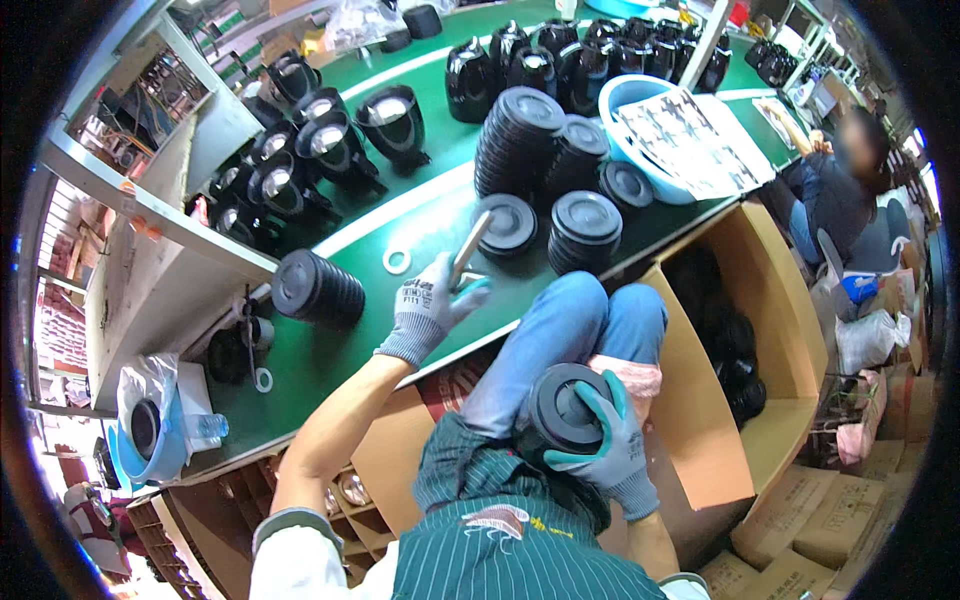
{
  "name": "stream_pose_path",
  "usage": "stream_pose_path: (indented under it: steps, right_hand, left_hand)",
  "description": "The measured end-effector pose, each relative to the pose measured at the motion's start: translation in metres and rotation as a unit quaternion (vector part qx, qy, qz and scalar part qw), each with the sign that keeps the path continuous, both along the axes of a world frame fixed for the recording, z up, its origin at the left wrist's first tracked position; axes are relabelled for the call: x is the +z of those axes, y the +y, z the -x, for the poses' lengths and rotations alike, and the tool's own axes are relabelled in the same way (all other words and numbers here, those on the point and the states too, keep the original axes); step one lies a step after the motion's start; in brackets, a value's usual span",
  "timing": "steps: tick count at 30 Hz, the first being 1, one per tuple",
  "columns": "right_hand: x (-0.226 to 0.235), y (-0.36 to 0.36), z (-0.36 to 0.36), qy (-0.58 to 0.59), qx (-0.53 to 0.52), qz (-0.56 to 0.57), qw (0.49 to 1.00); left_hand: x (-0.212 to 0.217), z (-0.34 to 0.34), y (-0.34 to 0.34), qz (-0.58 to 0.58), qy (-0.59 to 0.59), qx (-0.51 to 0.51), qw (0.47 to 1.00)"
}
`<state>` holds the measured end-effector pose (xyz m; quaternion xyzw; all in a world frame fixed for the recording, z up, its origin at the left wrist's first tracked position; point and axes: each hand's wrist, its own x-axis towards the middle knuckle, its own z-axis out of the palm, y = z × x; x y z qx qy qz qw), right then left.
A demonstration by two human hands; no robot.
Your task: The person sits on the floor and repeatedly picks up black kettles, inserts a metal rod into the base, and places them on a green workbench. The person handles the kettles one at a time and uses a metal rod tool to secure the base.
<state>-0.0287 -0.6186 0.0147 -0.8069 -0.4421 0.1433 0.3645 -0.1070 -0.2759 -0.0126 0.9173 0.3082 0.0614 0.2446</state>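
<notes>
My left hand [428,308], in a grey glove with green fingertips, is closed round a short, flat, tan stick-like tool [474,246] above the green table. Its lower end is hidden in the fingers. My right hand [612,455], gloved alike, grips the side of a round black lidded piece [562,412] resting in my lap, thumb and fingers spread over its rim. Beyond the left hand stand a single black disc-shaped lid [506,226] and a stack of similar lids [584,232]. A white ring [397,261] lies on the table left of that hand.
Glossy black kettle-like bodies [325,140] crowd the green table [440,190]. A tilted lid stack [318,288] lies left; a blue basin [622,95] with a patterned sheet stands right. An open carton [775,330] holds black parts beside my knees. Another person [845,205] sits at right.
</notes>
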Motion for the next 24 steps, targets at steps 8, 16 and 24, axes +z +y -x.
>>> stream_pose_path:
  steps: [8,16,24]
  right_hand:
    - [0.070,0.042,-0.035,-0.034,0.022,-0.152,0.988]
    - [-0.001,0.180,-0.102,0.631,-0.057,-0.390,0.668]
    - [-0.005,0.293,-0.110,0.687,0.102,-0.310,0.649]
  left_hand:
    - [-0.091,0.032,0.058,-0.116,0.162,0.080,0.977]
    - [0.034,0.062,0.020,-0.103,-0.391,-0.193,0.894]
    - [0.118,-0.030,0.174,-0.249,-0.363,0.056,0.896]
